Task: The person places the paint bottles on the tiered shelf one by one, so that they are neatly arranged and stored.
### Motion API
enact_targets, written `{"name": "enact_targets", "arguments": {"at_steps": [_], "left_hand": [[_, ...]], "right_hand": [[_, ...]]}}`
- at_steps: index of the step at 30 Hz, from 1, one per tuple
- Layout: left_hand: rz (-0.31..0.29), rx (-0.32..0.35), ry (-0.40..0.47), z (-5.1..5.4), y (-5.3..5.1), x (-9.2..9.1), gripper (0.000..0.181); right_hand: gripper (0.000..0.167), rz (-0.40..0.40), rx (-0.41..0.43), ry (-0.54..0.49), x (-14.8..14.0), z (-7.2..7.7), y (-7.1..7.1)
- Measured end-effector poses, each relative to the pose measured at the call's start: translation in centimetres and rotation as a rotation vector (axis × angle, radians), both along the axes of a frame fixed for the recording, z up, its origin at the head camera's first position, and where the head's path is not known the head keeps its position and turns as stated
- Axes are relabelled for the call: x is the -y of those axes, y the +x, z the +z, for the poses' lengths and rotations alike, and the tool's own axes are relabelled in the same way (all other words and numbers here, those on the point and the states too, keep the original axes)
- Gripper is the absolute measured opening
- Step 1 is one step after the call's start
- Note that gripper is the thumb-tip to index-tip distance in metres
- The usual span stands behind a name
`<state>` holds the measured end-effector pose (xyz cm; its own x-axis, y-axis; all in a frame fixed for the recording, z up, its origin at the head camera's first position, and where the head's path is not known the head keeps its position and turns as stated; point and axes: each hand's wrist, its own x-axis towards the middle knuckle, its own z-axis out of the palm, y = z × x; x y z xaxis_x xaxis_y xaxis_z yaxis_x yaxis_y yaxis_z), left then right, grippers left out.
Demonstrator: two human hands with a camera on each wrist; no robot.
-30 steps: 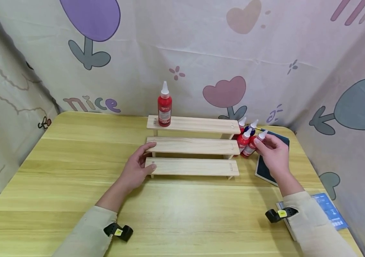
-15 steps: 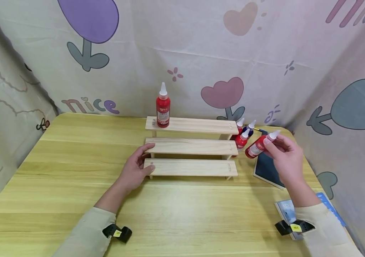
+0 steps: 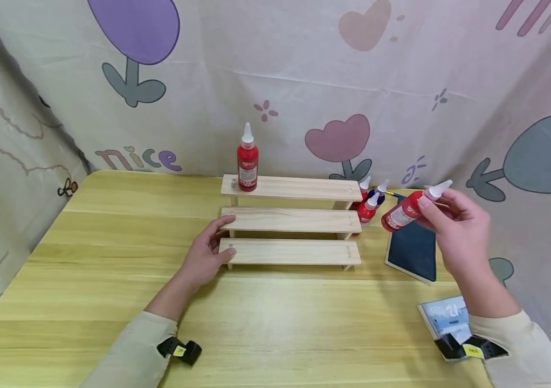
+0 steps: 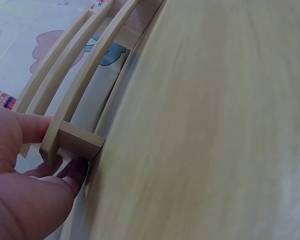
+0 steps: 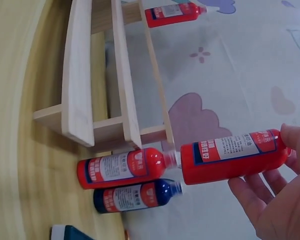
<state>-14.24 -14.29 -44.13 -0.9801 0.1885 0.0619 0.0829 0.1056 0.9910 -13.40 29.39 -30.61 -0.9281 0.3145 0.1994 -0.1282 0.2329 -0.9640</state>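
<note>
My left hand (image 3: 202,256) grips the left end of a three-tier wooden stand (image 3: 291,221), fingers and thumb about the lower boards (image 4: 80,95). On the top tier, at its left end, a red squeeze bottle (image 3: 247,168) with a white pointed nozzle stands upright. My right hand (image 3: 467,231) holds a second red squeeze bottle (image 3: 403,214) near its neck, raised and tilted with the nozzle up to the right. Beside the stand's right end are two more red bottles (image 3: 365,213) and a dark blue bottle (image 5: 135,196); the stand partly hides them.
A dark, flat notebook-like item (image 3: 413,250) lies below my right hand. Nearer the front right is a light blue booklet (image 3: 445,315), partly covered by the wrist camera. A thin brush-like stick (image 3: 394,194) lies behind. Printed cloth (image 3: 280,64) hangs behind the wooden table (image 3: 275,323).
My right hand has lifted the red squeeze bottle out of the group beside the stand and carried it up and to the right. My left hand stays on the stand.
</note>
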Motion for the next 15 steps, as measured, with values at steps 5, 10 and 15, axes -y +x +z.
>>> {"name": "enact_targets", "arguments": {"at_steps": [5, 10, 15], "left_hand": [[0.001, 0.007, -0.002, 0.1, 0.0, -0.2, 0.068], [0.006, 0.006, 0.004, 0.0, -0.1, -0.2, 0.068], [0.006, 0.001, 0.001, 0.1, -0.1, -0.1, 0.067]], "right_hand": [[0.045, 0.023, -0.013, 0.024, 0.7, 0.9, -0.3], [0.044, 0.070, -0.048, 0.022, 1.5, 1.4, -1.1], [0.042, 0.105, -0.095, -0.003, 2.4, 1.8, -2.2]]}}
